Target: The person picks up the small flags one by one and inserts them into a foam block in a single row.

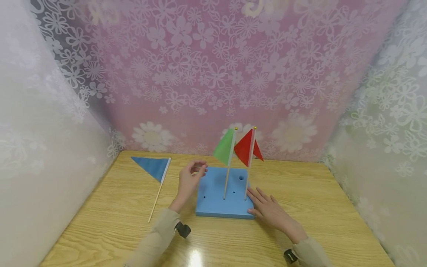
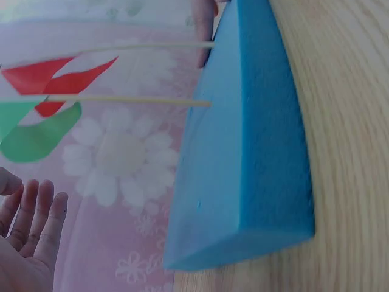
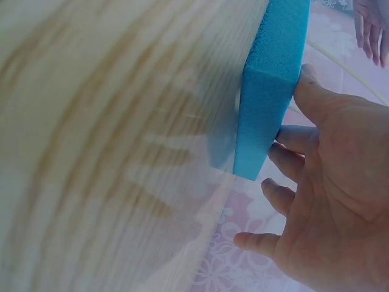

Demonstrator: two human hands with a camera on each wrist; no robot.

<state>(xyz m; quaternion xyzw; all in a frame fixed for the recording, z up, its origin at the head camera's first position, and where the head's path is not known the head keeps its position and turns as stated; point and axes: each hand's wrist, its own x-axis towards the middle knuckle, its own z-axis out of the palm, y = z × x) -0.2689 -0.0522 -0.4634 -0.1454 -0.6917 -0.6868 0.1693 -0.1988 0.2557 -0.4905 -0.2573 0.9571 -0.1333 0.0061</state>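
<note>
A blue foam block (image 1: 213, 204) with several holes lies flat on the table. A green pennant flag (image 1: 224, 149) and a red pennant flag (image 1: 244, 149) stand in its front-middle and front-right holes, their sticks slightly tilted. My left hand (image 1: 189, 180) hovers by the block's left rear edge, fingers loosely bent and holding nothing. In the left wrist view, that hand (image 2: 30, 237) is beyond the block's side. Spread along the block's right edge, my right hand (image 1: 271, 213) touches it with its fingertips; the right wrist view shows thumb and fingers (image 3: 292, 159) against that side.
To the left, a blue pennant flag (image 1: 155, 168) lies on the wooden table (image 1: 110, 222), its stick pointing toward the front. Pink flowered cloth (image 1: 200, 74) hangs behind the table, with pale cloth at both sides.
</note>
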